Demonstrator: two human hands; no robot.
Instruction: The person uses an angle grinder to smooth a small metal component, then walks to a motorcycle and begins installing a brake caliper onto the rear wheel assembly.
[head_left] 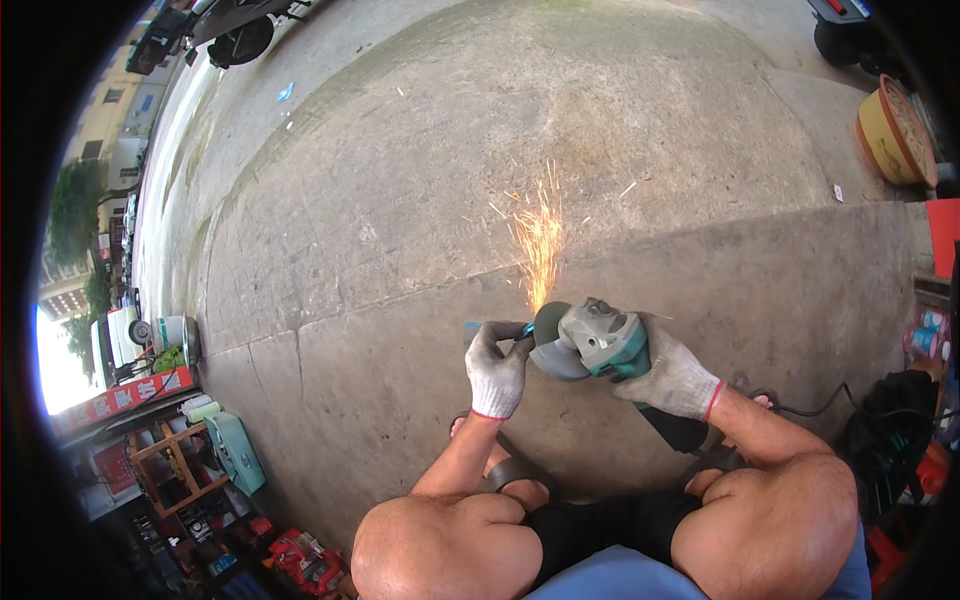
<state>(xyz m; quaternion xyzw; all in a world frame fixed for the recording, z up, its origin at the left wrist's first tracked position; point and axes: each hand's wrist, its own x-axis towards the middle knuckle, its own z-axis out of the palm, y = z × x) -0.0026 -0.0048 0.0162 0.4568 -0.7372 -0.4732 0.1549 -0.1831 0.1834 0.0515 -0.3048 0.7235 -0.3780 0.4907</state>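
Note:
An angle grinder with a grey head and a green and black body is gripped in my gloved right hand. Its round disc faces left, with the guard below it. My left hand, in a white glove with dark fingers, pinches a thin blue rod-like piece against the disc. What kind of piece it is, I cannot make out, since the fingers cover most of it. Orange sparks spray away from the contact point across the concrete.
A black cord runs off right toward a dark bag. At the left stand a teal case, a wooden frame and red tools. A yellow-brown pot sits at the far right; a parked motorbike is far left.

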